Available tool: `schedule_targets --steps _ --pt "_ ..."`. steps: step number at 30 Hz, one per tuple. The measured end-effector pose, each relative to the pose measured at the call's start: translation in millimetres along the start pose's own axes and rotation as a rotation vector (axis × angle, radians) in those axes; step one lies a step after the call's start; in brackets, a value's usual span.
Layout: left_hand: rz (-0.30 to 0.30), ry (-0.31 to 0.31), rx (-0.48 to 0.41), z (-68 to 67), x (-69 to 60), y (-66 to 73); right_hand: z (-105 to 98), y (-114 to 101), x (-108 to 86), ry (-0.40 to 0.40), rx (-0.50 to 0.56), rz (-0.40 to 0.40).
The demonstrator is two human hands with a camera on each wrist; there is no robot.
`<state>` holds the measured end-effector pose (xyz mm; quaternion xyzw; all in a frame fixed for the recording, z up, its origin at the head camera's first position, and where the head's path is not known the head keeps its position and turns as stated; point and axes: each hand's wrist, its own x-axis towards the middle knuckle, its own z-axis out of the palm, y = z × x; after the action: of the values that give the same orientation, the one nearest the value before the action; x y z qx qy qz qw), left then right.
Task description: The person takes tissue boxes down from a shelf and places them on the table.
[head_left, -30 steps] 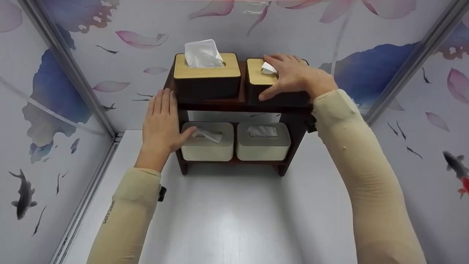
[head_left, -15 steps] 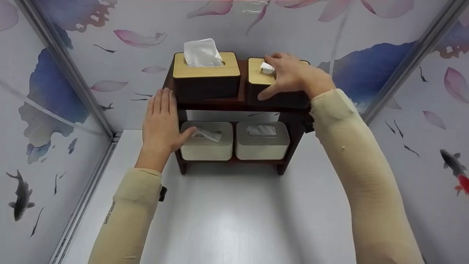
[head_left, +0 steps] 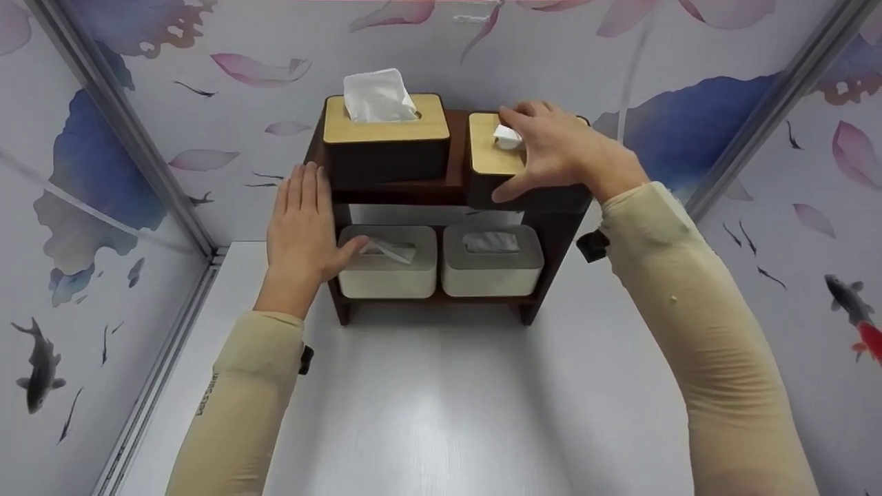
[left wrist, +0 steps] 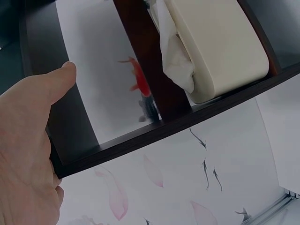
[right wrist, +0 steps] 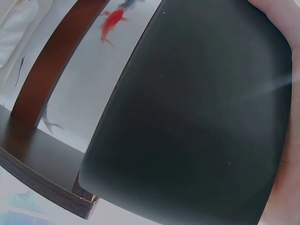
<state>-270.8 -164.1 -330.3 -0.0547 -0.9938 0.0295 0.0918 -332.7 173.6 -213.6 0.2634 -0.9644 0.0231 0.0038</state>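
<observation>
On the right of the shelf's top sits a black tissue box with a wooden lid (head_left: 497, 160). My right hand (head_left: 561, 155) grips it from above, thumb on its front and fingers over the far side. In the right wrist view its dark front face (right wrist: 187, 112) fills most of the picture. My left hand (head_left: 301, 234) rests flat against the left side of the dark brown shelf (head_left: 451, 189), fingers straight and thumb stretched toward the front. A second wooden-lidded tissue box (head_left: 387, 158) stands on the top left, a tissue sticking up from it.
Two cream tissue boxes with grey lids, a left one (head_left: 387, 279) and a right one (head_left: 493, 279), stand on the lower shelf board. The shelf stands on a white surface (head_left: 427, 399). Printed wall panels (head_left: 275, 151) close in the back and both sides.
My right hand has pulled the right wooden-lidded tissue box slightly toward me and to the right, and its front now hangs lower over the shelf edge. My left hand stays against the shelf.
</observation>
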Motion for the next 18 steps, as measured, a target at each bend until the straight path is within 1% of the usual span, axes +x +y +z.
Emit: schedule_targets --steps 9,18 --pt "0.003 -0.009 0.001 -0.4 0.4 -1.7 -0.5 -5.7 -19.3 0.018 -0.003 -0.024" --pt "0.006 -0.007 -0.011 0.1 -0.4 -0.1 4.9 -10.9 -40.6 0.047 -0.003 -0.054"
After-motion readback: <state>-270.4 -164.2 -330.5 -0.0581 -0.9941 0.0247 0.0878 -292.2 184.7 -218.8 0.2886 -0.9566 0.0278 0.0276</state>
